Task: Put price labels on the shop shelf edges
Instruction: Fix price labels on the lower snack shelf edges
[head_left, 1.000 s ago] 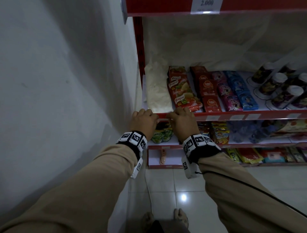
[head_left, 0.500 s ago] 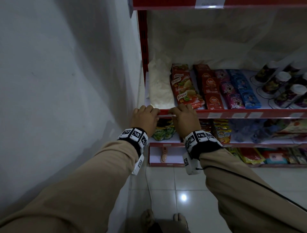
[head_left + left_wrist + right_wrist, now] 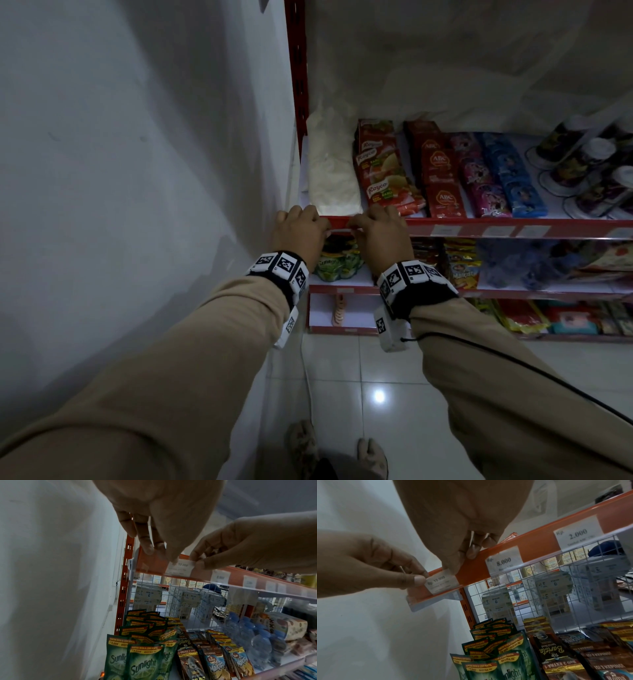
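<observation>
A white price label [image 3: 441, 584] printed "Rp. 10.000" sits at the left end of the red shelf edge [image 3: 536, 543], its lower part behind the clear plastic strip. My left hand [image 3: 421, 577] pinches the label's left edge between thumb and finger. My right hand [image 3: 460, 562] pinches its top right corner, thumb on the front. In the left wrist view the label [image 3: 180, 568] lies between my left hand [image 3: 163, 554] and the right hand [image 3: 197, 562]. In the head view, both hands [image 3: 301, 229] [image 3: 376, 229] meet at the shelf edge [image 3: 479, 228], with a sliver of label [image 3: 339, 232] between them.
Further right on the same edge are labels reading 8.000 [image 3: 503, 561] and 2.000 [image 3: 578, 534]. A white wall [image 3: 137, 171] is close on the left. Sachets [image 3: 387, 178] lie on the shelf above the edge. Green Sunlight pouches [image 3: 142, 655] hang below.
Both hands stay at the left end of the shelf edge with the label between them. The head view has shifted slightly downward.
</observation>
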Available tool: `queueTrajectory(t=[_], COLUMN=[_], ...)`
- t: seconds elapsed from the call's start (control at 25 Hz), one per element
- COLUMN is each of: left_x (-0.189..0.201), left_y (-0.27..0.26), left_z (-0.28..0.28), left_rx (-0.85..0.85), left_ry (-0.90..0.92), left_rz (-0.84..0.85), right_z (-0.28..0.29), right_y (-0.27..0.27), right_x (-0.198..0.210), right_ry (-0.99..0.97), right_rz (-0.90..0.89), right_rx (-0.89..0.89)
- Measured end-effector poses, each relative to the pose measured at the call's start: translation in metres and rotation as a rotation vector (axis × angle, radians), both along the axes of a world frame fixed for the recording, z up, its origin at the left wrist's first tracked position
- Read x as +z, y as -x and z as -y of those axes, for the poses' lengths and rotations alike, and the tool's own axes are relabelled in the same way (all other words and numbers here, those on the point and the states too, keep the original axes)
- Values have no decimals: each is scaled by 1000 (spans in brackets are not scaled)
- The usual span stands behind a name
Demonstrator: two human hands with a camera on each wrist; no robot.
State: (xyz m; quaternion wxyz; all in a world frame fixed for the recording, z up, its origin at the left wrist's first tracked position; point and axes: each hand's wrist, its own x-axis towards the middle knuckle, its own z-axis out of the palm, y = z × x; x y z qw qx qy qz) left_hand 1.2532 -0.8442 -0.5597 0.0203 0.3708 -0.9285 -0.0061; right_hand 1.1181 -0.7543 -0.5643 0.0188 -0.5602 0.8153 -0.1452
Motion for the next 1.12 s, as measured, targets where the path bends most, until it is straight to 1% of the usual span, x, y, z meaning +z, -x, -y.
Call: queueTrajectory(t=[0.28,0.6,0.72,0.88,1.12], left_x=[1,-2,-1,2,3], left_y=[1,-4,-5,-5,-9], left_z=[6,9,9,12,17], left_rx=[-49,-78,-67,-19,44], left_ry=[48,59,47,8,20], left_rz=[33,-32,-52,-138,-130], right_z=[2,0,0,1,2], right_y=[0,2,2,3,3], right_x=[-3,-3,-1,3,4], right_ry=[25,112,126,152,111], right_rz=[-56,-42,-37,-66,-96], right_rx=[12,28,27,3,-69])
